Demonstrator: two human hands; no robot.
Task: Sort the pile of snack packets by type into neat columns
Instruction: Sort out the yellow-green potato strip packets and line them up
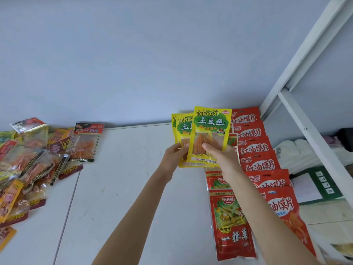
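Right now I hold a small fan of yellow packets (209, 134) up over the far end of the white table (124, 188). My left hand (174, 156) grips the back ones at their lower left edge; my right hand (222, 157) pinches the front one, thumb across its clear window. The unsorted pile (36, 163) lies well apart at the table's left edge.

To my right stand two finished-looking columns: red packets with a green picture (232, 224), partly hidden under my right forearm, and beside them an overlapping row of red-orange packets (256, 148) running to the wall.

As I judge it, the risk is the slick film: the fanned packets could slide apart as I lower them, or land skewed and overlap the red column just beside them. My forearm, passing over that column, could also nudge it crooked.

Readable print: the yellow front says "TuDouSi" with 土豆丝, and "TIANQINFOODS" low down, though that line is small. The nearest red packet reads 光头娃, 非油炸 and 一根葱. The red-orange ones read 红油馍片. One pile packet (87, 142) shows 小面筋.
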